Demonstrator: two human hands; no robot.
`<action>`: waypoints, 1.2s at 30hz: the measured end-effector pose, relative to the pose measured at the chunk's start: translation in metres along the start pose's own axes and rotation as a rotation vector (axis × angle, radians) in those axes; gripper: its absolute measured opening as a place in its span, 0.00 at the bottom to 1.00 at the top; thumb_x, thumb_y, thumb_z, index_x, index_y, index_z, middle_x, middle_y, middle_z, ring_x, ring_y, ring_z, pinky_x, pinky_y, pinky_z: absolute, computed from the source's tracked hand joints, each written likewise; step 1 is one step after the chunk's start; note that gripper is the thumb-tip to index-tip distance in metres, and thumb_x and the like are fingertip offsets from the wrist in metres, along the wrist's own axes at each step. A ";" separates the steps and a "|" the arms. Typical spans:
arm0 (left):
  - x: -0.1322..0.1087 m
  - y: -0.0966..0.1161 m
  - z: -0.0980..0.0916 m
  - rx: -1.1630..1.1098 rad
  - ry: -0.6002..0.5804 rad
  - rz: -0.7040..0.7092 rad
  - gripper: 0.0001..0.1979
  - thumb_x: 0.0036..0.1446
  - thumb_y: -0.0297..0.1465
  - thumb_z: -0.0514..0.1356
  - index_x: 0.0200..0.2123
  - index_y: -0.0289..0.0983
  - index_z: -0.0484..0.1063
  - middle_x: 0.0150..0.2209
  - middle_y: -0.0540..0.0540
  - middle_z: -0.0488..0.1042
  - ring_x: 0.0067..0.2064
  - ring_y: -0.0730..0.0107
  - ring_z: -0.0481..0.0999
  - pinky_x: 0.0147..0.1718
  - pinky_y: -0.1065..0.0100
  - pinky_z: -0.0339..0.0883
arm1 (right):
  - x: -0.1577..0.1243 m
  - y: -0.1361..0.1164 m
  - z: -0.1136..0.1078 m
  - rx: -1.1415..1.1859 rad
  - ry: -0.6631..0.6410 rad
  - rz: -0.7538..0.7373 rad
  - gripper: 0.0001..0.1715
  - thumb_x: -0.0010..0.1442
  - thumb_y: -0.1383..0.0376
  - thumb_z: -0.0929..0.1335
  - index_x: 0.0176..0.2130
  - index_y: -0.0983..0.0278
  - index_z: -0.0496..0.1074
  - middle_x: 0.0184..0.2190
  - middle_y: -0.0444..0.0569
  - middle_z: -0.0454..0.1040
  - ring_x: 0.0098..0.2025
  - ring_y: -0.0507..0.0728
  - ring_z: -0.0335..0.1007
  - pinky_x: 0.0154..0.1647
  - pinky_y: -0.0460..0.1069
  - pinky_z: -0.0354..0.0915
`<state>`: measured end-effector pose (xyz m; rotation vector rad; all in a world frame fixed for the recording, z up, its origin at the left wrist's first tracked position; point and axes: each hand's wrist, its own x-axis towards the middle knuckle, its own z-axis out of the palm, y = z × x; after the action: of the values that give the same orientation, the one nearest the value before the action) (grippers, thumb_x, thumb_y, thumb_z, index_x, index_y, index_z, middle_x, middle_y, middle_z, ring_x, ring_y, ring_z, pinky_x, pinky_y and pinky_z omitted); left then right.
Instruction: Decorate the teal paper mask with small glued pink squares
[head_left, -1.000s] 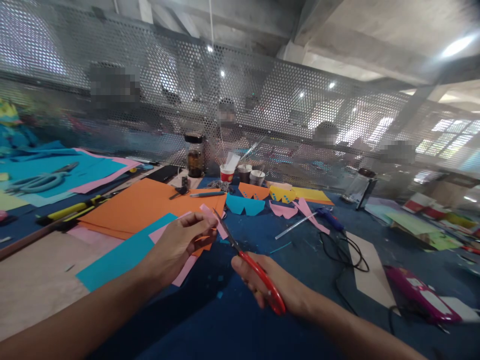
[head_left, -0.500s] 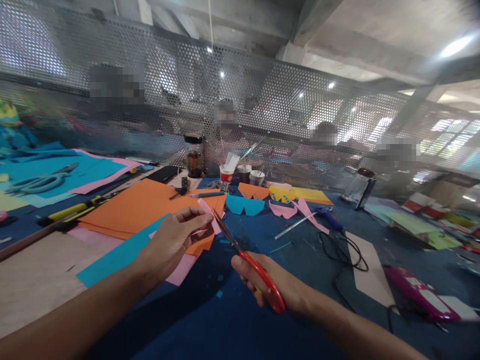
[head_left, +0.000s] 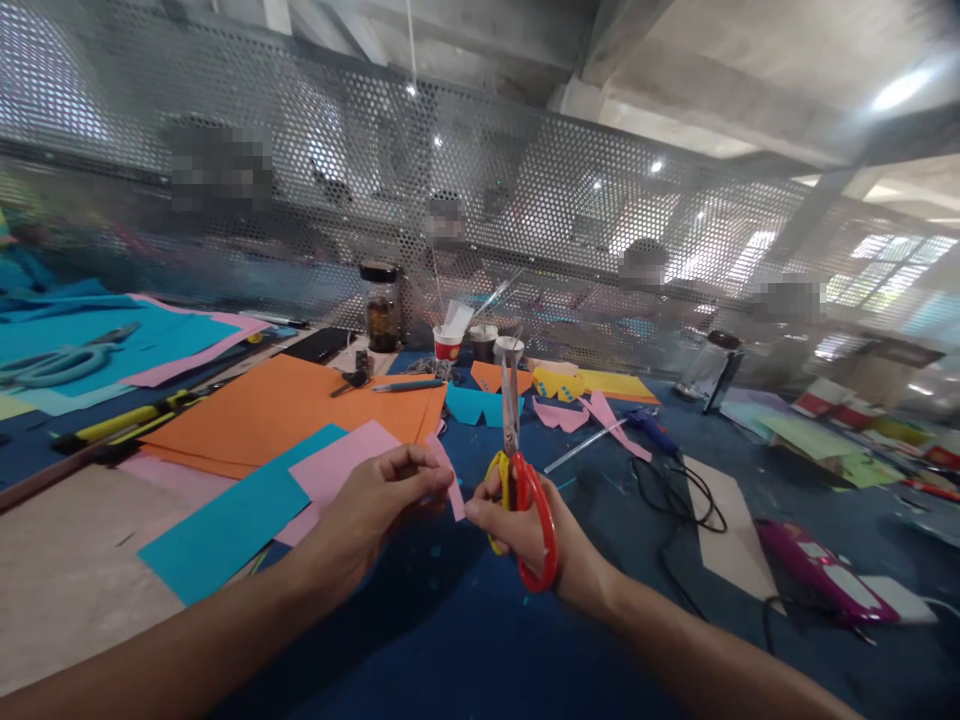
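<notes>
One pink paper strip (head_left: 456,494) in pinch of L fingers (head_left: 421,487), lower end nr R fingers (head_left: 493,517) around scissors (head_left: 512,437).

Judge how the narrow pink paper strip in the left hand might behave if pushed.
The narrow pink paper strip is probably light, being small and thin in the left hand. It seems moderately stiff, since it looks straight, but its narrowness suggests a push could bend it.

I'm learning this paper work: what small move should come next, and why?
Perhaps pinch the pink strip near its lower end with the right hand: the thumb is close by it, the left hand holds the strip, and the scissors point away.
</notes>
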<state>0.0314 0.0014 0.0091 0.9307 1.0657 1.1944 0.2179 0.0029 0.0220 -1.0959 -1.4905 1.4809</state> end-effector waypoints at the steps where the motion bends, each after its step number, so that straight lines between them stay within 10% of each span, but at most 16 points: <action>1: -0.001 0.000 0.001 0.004 -0.007 -0.002 0.09 0.50 0.34 0.72 0.28 0.39 0.77 0.28 0.52 0.74 0.31 0.72 0.72 0.34 0.71 0.68 | 0.000 0.000 0.000 0.012 0.007 -0.003 0.17 0.54 0.61 0.74 0.34 0.62 0.61 0.28 0.38 0.68 0.23 0.47 0.59 0.23 0.44 0.59; 21: -0.005 -0.004 0.000 0.058 -0.205 -0.114 0.09 0.52 0.37 0.72 0.29 0.39 0.78 0.29 0.52 0.78 0.32 0.72 0.75 0.38 0.70 0.69 | 0.001 0.004 -0.003 -0.197 0.045 -0.167 0.12 0.55 0.65 0.73 0.32 0.64 0.66 0.28 0.40 0.67 0.29 0.51 0.62 0.31 0.47 0.60; 36: 0.009 0.023 -0.019 -0.107 -0.026 0.071 0.07 0.53 0.32 0.70 0.27 0.38 0.77 0.29 0.50 0.74 0.34 0.71 0.74 0.42 0.68 0.72 | -0.011 -0.008 -0.011 -0.261 -0.377 0.121 0.33 0.66 0.37 0.60 0.36 0.65 0.66 0.27 0.42 0.69 0.19 0.45 0.61 0.18 0.41 0.57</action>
<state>0.0080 0.0134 0.0249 0.9047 0.9453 1.2816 0.2316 -0.0035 0.0314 -1.1150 -1.9519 1.6790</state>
